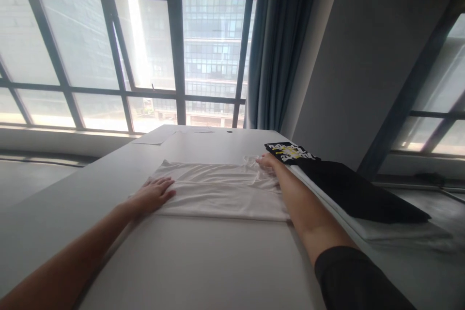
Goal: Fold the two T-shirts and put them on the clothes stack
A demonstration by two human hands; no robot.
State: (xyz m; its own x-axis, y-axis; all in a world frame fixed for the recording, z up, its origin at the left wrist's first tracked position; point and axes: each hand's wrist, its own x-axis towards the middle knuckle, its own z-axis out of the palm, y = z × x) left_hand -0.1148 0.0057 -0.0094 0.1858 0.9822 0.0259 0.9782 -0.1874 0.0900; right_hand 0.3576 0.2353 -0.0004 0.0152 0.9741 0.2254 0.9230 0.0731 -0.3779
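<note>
Stretching away from the person, the white surface (203,261) is the biggest thing here, and across its middle lies the white garment (225,202). Its long axis runs from left to right, crosswise to the surface, with a fairly straight near edge facing the person; which end is the neck cannot be told for sure. The cloth looks thin, light and soft, so it should drape, wrinkle and slide easily rather than hold a shape, and little should harm it beyond creasing or overstretching. The corners and the straight near edge seem the best places to take hold, one hand at each end to keep the length taut. Off to the right, near its end, are a black cloth (356,189) and, smaller, a printed piece (294,151) in black, white and yellow. The left hand (156,193) rests palm down on the garment's left end, fingers spread and gripping nothing. The right hand (268,161) reaches the far right corner, fingers bent against a small bunched patch (250,160); whether they pinch it cannot be told.
</note>
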